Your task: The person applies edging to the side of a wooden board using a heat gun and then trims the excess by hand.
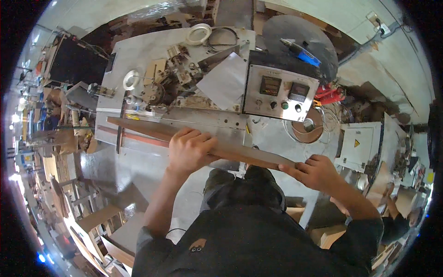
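The left hand point(189, 150) lay palm down across the middle of a long, thin brown wooden strip point(147, 129), its fingers curled over the far edge and gripping it. The right hand point(316, 171) pinched the near right end of the same strip between thumb and fingers, so both hands grasped the one piece. The strip ran slantwise from beyond the left hand, up and to the left, down to the right hand, and rested over the front of a grey metal machine table point(138, 161).

Just beyond the left hand, a flat steel guide rail point(203, 117) ran along the table, parallel to the strip. Farther out from that hand sat a cluster of small metal rollers and brackets point(161, 87), dusted with wood chips, and a tilted grey sheet-metal plate point(226, 81). Left of the cluster lay a small roll of pale edging tape point(131, 79), and at the far edge of the table a larger white ring of tape point(198, 33).

Beyond the gap between the two hands stood a grey control box point(281, 92) with two dark displays and a row of knobs and buttons. Past the right hand, a round brown coil of banding point(310, 127) sat on the floor, and to that hand's right stood a white cabinet with a yellow warning triangle point(357, 145). Below the hands showed the person's dark trousers and dark sleeves.
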The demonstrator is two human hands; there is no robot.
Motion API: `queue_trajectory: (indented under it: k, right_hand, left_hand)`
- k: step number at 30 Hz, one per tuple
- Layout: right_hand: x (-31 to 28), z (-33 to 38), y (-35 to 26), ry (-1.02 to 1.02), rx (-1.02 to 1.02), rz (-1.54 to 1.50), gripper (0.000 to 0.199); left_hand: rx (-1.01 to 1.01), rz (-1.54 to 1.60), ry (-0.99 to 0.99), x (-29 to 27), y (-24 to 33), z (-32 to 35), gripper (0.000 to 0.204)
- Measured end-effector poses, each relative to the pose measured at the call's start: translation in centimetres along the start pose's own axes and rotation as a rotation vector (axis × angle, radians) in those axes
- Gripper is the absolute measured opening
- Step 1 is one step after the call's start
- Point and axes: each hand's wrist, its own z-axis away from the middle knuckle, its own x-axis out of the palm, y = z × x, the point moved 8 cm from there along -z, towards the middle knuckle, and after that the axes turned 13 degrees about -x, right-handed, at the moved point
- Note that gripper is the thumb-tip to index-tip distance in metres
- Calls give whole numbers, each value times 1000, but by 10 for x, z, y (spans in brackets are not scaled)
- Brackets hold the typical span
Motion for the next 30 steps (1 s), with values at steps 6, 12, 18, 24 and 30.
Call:
queue_trajectory:
  k: [6,12,18,24,30]
  right_hand:
    - [9,5,-5,-144,40,-14,79]
    - [8,0,-7,-93,5,-21,74]
    - [10,-1,-9,-119,36,-33,71]
    - [12,5,-17,-155,195,-12,74]
    - [32,40,-21,71,710,-291,55]
  left_hand:
    - [-36,-69,-28,1,-4,6,44]
    - [-28,16,-54,10,-9,15,34]
    - [33,-93,-66,17,-8,20,13]
    - [145,361,593,-57,-17,59,32]
    - [-905,390,1069,-10,-262,194,20]
